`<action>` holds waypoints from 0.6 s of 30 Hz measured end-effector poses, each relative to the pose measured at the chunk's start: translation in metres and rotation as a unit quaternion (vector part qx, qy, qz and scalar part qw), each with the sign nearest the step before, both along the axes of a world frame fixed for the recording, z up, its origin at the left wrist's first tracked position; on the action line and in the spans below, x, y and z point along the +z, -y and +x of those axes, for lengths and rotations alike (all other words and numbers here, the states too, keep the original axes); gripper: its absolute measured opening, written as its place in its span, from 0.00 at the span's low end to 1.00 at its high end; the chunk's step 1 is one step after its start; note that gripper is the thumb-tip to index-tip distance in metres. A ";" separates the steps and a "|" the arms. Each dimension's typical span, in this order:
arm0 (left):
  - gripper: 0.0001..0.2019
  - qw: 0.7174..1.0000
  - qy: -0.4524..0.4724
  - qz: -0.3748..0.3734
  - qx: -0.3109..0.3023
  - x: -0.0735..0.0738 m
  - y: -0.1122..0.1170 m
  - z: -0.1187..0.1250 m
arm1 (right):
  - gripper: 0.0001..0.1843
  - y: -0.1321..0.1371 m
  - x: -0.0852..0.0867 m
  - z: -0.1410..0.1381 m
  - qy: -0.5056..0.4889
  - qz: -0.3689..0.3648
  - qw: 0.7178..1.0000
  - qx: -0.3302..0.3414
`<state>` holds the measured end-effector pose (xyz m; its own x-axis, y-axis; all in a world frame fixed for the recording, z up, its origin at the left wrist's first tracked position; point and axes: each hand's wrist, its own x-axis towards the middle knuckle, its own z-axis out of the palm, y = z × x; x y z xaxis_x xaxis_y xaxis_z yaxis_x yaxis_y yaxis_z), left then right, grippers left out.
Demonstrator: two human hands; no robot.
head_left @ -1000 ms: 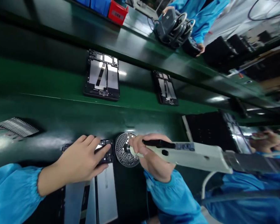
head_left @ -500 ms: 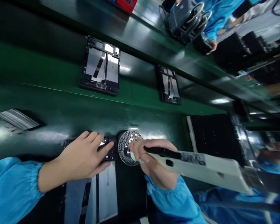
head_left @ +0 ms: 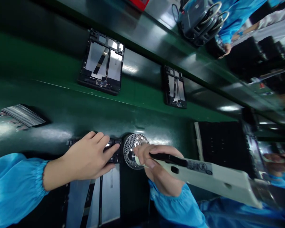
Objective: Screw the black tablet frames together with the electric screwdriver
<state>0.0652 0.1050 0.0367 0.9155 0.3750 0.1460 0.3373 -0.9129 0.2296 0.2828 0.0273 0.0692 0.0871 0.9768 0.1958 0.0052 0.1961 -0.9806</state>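
Observation:
My left hand (head_left: 90, 156) lies flat with fingers stretched on the top edge of an opened tablet frame (head_left: 106, 196) at the near edge of the green bench. My right hand (head_left: 156, 167) is wrapped round a white electric screwdriver (head_left: 204, 175), whose tip rests on a round perforated metal screw dish (head_left: 134, 150) just right of the frame. Both arms wear blue sleeves.
Two more opened tablet frames (head_left: 102, 63) (head_left: 175, 91) lie on the green conveyor belt (head_left: 61, 85) behind. A ribbed strip of parts (head_left: 23, 115) sits at the left. A black tray (head_left: 220, 148) stands to the right. Another person in blue (head_left: 230, 19) works beside a grey device (head_left: 197, 19) across the line.
The view has shifted slightly, so everything sits a little lower and further right. Both hands stay in place, the driver tip still on the screw dish.

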 end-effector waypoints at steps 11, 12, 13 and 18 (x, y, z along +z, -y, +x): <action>0.24 1.000 0.027 -0.002 0.010 -0.002 0.002 0.000 | 0.16 -0.002 0.040 -0.021 0.049 -0.010 0.999 -0.021; 0.24 1.000 0.027 -0.004 0.011 -0.002 0.001 0.001 | 0.16 -0.002 0.043 -0.025 0.056 -0.018 0.998 -0.014; 0.24 1.000 0.027 -0.005 0.012 -0.002 0.001 0.001 | 0.17 -0.003 0.045 -0.030 0.062 -0.020 0.998 -0.012; 0.24 0.999 0.032 -0.017 0.014 -0.003 0.002 0.002 | 0.18 -0.005 0.035 -0.045 0.070 -0.005 0.997 -0.021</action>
<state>0.0675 0.1029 0.0340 0.8937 0.4058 0.1913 0.3457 -0.8947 0.2830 0.2377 0.0327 0.1047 0.0997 0.9748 0.1998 0.1493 0.1838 -0.9716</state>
